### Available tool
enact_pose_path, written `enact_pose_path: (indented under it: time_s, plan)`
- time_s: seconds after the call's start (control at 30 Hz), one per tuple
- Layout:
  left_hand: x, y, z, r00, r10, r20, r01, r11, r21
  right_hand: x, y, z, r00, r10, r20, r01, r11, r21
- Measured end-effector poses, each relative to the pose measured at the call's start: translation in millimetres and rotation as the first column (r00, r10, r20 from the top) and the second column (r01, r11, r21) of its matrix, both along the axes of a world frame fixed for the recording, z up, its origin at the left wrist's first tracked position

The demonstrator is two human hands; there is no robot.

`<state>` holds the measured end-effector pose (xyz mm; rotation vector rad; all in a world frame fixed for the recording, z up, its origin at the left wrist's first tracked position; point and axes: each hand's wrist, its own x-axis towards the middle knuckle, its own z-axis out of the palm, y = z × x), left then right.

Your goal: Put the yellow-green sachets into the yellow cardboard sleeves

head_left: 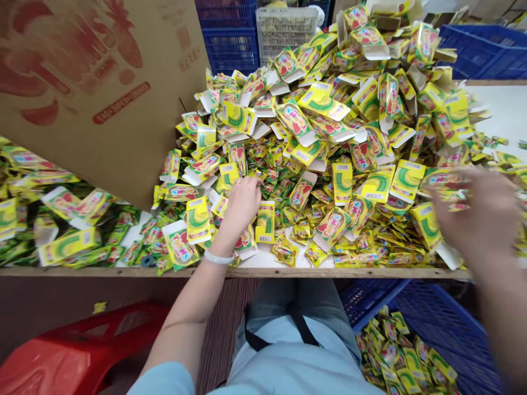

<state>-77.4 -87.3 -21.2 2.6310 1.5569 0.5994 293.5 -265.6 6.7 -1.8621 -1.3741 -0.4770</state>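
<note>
Across the table lies a big heap of small yellow and green printed cardboard boxes (294, 118), many with white end flaps standing open. Small shiny candy sachets (272, 170) show in a hollow at the middle of the heap. My left hand (244, 198), with a pale bangle on the wrist, reaches to the edge of these sachets; its fingers are curled together, and what they hold is hidden. My right hand (480, 214) is smeared by motion at the right end of the heap, close to a yellow box (444, 178). Its grip does not show clearly.
A large brown carton (99, 109) leans over the table's left side. Below the wooden table edge (370, 272), a blue crate (436, 323) holds several filled boxes. A red plastic stool (61, 356) stands at lower left. More crates (230, 46) are stacked behind.
</note>
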Motion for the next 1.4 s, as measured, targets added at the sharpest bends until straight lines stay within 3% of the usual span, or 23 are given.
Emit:
enact_pose_path:
  time_s: [0.03,0.07,0.1,0.13,0.2,0.3,0.37,0.47,0.53,0.63,0.77,0.9,0.97,1.07,1.1,1.17,1.2,1.23,1.33,1.37,1.4]
  plan:
    - [1.9,2.9,0.7,0.996,0.039,-0.077,-0.041,0.999,-0.025,-31.2,13.0,-15.7,0.977,0.192,0.093,-0.182,0.977,-0.111]
    - [6.0,3.8,0.2,0.987,0.062,-0.149,-0.071,0.996,-0.056,-65.1,24.4,-33.3,0.91,0.38,0.166,-0.348,0.917,-0.195]
    - [11.3,3.5,-1.5,0.974,0.073,-0.212,-0.093,0.992,-0.087,-98.4,33.6,-51.4,0.844,0.5,0.194,-0.436,0.851,-0.293]
    - [16.9,2.7,-4.1,0.962,0.079,-0.263,-0.113,0.987,-0.116,-128.0,40.5,-68.7,0.804,0.558,0.206,-0.463,0.804,-0.373]
    - [25.7,1.8,-10.3,0.948,0.081,-0.309,-0.138,0.976,-0.167,-168.6,47.5,-96.7,0.785,0.585,0.201,-0.459,0.769,-0.445]
    - [27.6,5.3,-17.5,0.969,0.036,-0.243,-0.097,0.964,-0.247,-180.3,46.9,-114.6,0.801,0.575,0.163,-0.456,0.764,-0.455]
    - [23.8,8.1,-18.6,0.994,-0.005,-0.109,-0.025,0.962,-0.272,-168.9,44.0,-109.4,0.799,0.597,0.074,-0.523,0.75,-0.404]
    - [19.9,4.2,-13.8,0.979,-0.095,0.18,0.135,0.965,-0.225,-151.3,42.4,-83.3,0.752,0.639,-0.162,-0.659,0.724,-0.202]
    - [21.4,-6.3,-6.6,0.913,-0.201,0.355,0.28,0.942,-0.187,-148.2,44.7,-62.6,0.7,0.659,-0.277,-0.699,0.711,-0.075]
    - [27.3,-29.4,5.8,0.774,-0.332,0.539,0.494,0.849,-0.186,-156.4,51.2,-42.8,0.632,0.674,-0.382,-0.724,0.69,0.02]
    - [30.5,-55.1,10.5,0.63,-0.255,0.734,0.578,0.785,-0.223,-174.8,54.9,-46.8,0.637,0.59,-0.496,-0.654,0.754,0.057]
    - [28.4,-69.8,-5.6,0.561,-0.097,0.822,0.625,0.701,-0.344,-182.5,48.3,-62.4,0.663,0.504,-0.554,-0.536,0.836,0.118]
    - [28.9,-75.8,-15.4,0.555,-0.052,0.83,0.62,0.691,-0.372,-179.5,43.2,-67.0,0.547,0.485,-0.682,-0.52,0.836,0.177]
    - [33.3,-80.2,-22.3,0.533,-0.042,0.845,0.644,0.668,-0.373,-166.3,35.0,-69.0,0.22,0.453,-0.864,-0.641,0.735,0.222]
    - [35.8,-78.9,-21.9,0.533,-0.063,0.844,0.672,0.638,-0.377,-160.1,32.2,-68.9,0.155,0.43,-0.89,-0.683,0.697,0.218]
    - [42.7,-69.7,-19.2,0.552,-0.13,0.824,0.716,0.581,-0.388,-147.3,26.9,-68.6,0.136,0.398,-0.907,-0.701,0.686,0.196]
    - [47.0,-61.4,-18.1,0.578,-0.163,0.799,0.705,0.594,-0.388,-141.3,24.6,-68.4,0.158,0.388,-0.908,-0.675,0.714,0.188]
    - [51.7,-51.0,-17.7,0.624,-0.183,0.76,0.655,0.652,-0.381,-136.1,22.7,-68.1,0.18,0.38,-0.907,-0.634,0.75,0.188]
    - [66.7,-14.2,-22.8,0.843,-0.085,0.532,0.293,0.901,-0.32,-127.4,18.6,-65.9,0.193,0.368,-0.909,-0.525,0.822,0.221]
    - [71.5,-3.1,-25.8,0.904,-0.019,0.427,0.167,0.936,-0.311,-126.6,17.6,-64.6,0.201,0.372,-0.906,-0.497,0.836,0.233]
    - [75.9,6.4,-28.9,0.95,0.022,0.311,0.091,0.934,-0.344,-126.3,17.1,-63.3,0.218,0.379,-0.899,-0.472,0.848,0.242]
